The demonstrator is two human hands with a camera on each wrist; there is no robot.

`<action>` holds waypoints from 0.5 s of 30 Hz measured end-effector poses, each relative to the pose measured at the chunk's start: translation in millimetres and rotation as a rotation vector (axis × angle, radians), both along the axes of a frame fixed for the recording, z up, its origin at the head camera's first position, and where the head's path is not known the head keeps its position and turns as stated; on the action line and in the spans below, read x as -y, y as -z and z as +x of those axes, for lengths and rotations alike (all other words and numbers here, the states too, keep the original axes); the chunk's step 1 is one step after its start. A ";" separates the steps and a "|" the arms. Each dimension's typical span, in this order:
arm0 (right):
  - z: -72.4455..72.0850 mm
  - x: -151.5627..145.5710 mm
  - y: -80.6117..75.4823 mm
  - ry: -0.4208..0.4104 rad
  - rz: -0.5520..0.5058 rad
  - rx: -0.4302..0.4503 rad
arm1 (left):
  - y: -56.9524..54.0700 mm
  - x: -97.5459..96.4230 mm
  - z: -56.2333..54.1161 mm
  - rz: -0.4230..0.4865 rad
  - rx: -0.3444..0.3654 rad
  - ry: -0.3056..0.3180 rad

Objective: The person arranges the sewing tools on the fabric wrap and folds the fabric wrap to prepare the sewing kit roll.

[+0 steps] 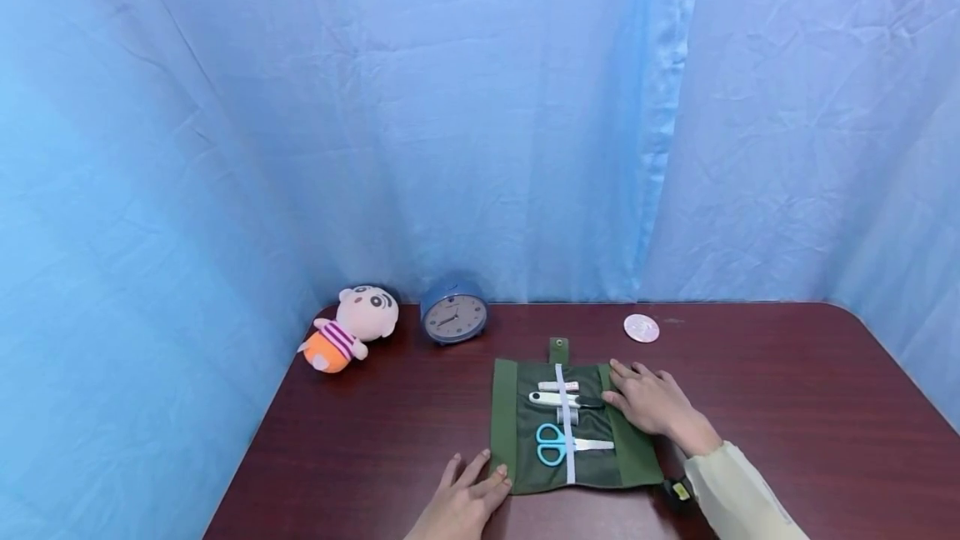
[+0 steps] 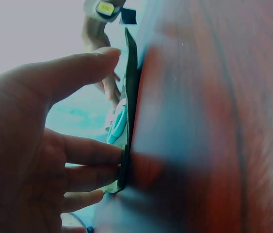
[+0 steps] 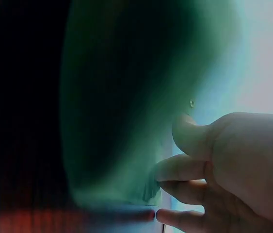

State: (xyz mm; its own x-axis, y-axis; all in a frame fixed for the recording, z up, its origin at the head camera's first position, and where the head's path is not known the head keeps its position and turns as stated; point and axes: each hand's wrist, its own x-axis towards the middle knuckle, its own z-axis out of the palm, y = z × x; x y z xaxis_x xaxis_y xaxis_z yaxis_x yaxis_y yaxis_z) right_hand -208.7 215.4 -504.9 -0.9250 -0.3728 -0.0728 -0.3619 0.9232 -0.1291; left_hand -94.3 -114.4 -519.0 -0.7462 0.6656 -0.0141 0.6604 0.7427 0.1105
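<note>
A dark green fabric roll-up pouch (image 1: 528, 473) lies unfolded on the table, its snap tab (image 1: 558, 348) pointing away. A white elastic strap (image 1: 569, 469) crosses scissors (image 1: 551, 445) with light blue handles, a grey thread spool (image 1: 573, 416), a white-handled tool with a dark end (image 1: 544, 398) and a small whitish printed strip (image 1: 549, 386). My left hand (image 1: 465, 500) touches the pouch's left edge near the front corner, fingers extended. On the right flap rests my right hand (image 1: 657, 401), fingers spread. The right wrist view shows its fingertips (image 3: 168, 170) against green fabric, partly blurred.
A plush doll (image 1: 365, 315) lies at the table's back left, beside a blue alarm clock (image 1: 455, 317). A round pale disc (image 1: 641, 327) is at the back right. Blue curtains (image 1: 480, 123) hang behind the brown table (image 1: 787, 407). A black wrist device (image 1: 678, 492) sits by the right sleeve.
</note>
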 end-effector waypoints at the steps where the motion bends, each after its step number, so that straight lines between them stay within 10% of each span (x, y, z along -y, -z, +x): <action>1: -1.2 -0.1 -0.1 0.001 0.001 0.004 | 0.2 -1.1 0.1 0.002 0.015 0.008; 5: -3.2 -1.2 0.6 0.007 -0.017 0.027 | 0.1 -6.7 0.3 0.001 0.032 0.003; 15: 1.9 -7.6 7.4 0.045 -0.168 0.124 | -3.7 -22.9 -5.6 -0.050 -0.265 0.006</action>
